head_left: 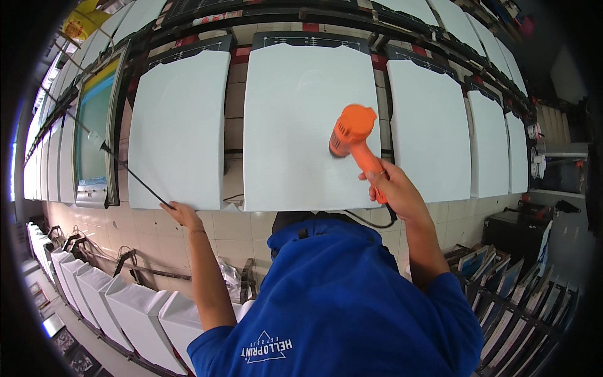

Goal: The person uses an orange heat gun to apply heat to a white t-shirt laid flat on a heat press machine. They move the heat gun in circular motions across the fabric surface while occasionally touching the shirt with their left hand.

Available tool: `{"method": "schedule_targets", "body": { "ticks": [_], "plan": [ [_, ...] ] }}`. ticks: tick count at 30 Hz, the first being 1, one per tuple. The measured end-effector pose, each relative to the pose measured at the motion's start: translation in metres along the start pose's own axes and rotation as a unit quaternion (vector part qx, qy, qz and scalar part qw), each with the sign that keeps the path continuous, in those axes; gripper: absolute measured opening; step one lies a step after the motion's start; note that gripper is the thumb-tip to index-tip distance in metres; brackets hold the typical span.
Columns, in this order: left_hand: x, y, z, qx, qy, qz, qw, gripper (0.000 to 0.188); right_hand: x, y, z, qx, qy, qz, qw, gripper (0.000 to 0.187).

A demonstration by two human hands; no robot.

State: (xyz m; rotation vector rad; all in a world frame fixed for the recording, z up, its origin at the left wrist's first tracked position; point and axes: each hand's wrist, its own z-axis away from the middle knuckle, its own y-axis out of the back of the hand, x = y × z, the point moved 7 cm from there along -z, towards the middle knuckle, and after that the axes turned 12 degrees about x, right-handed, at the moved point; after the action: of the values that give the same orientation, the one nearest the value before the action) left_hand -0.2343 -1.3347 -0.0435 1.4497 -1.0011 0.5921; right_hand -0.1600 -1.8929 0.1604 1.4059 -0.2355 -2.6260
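Observation:
My right hand (394,186) grips an orange heat gun (355,129) by its handle, above the white T-shirt (295,125) stretched over the middle print board. The gun's dark nozzle points down toward the cloth. A black cord (377,225) hangs from the handle base and loops back in front of my body. At the left, my left hand (183,215) is closed on the lower end of a taut black cable (141,181), by the near edge of another white shirt (179,132). That cable rises to a pale connector (97,141).
More shirt-covered boards (430,119) line both sides and the far row. A framed printing screen (94,132) stands at left. Behind me are another row of white boards (141,308), a rack of screens (515,295) and a black box-like unit (512,235). Pale tiles (232,229) cover the floor.

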Motion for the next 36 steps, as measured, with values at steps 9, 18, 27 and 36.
{"method": "schedule_targets", "body": {
  "ticks": [9,18,27,36],
  "plan": [
    [0.057,0.033,0.191,-0.497,0.120,0.026,0.859,0.051,0.000,0.017,0.005,0.060,0.024,-0.067,0.996,0.043],
    [0.147,0.017,0.238,-0.708,-0.026,-0.048,0.704,0.048,0.028,0.030,0.043,0.011,-0.039,-0.060,0.997,0.045],
    [0.148,-0.002,0.271,-0.799,0.184,0.018,0.573,0.058,0.002,0.018,0.000,0.071,0.018,-0.089,0.993,0.050],
    [0.133,-0.021,0.254,-0.815,0.073,-0.028,0.574,0.056,0.016,0.015,0.027,0.058,-0.027,-0.099,0.993,0.049]
  ]
}}
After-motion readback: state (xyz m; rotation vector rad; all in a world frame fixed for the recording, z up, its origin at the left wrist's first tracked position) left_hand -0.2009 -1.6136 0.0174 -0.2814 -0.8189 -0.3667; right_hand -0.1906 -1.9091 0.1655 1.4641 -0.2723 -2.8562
